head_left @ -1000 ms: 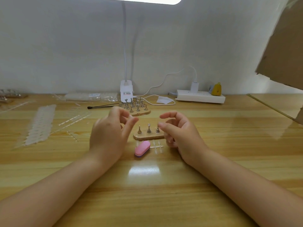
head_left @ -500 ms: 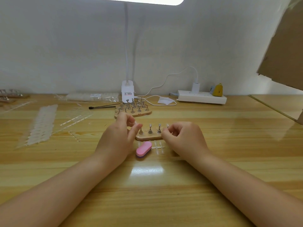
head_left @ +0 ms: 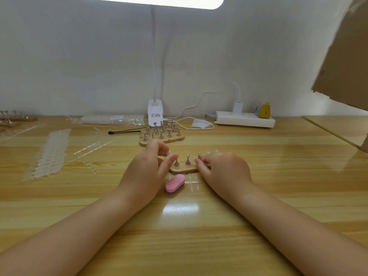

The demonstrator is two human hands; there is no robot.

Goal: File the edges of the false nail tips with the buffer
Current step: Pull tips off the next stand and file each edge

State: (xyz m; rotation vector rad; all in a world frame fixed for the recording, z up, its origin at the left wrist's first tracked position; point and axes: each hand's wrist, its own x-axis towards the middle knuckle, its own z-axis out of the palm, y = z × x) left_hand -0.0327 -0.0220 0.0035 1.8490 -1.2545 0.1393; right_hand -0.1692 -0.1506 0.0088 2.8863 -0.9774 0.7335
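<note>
Near centre, both hands are fiddling at small wooden peg stand (head_left: 186, 169): left hand (head_left: 148, 174) loosely spread, right hand (head_left: 223, 172) pinching a peg; pink oval foam buffer (head_left: 175, 183) lying untouched (filing not started).

Nothing in front of me can be properly read. The white lamp base (head_left: 155, 114) at the back of my table carries a small label (head_left: 155, 115) with a dark line of print and a red line under it, but the letters are too blurred to make out. The clear packet of nail tips (head_left: 113, 119) to its left has a white sticker (head_left: 117, 117) with tiny print, also illegible from here.
</note>
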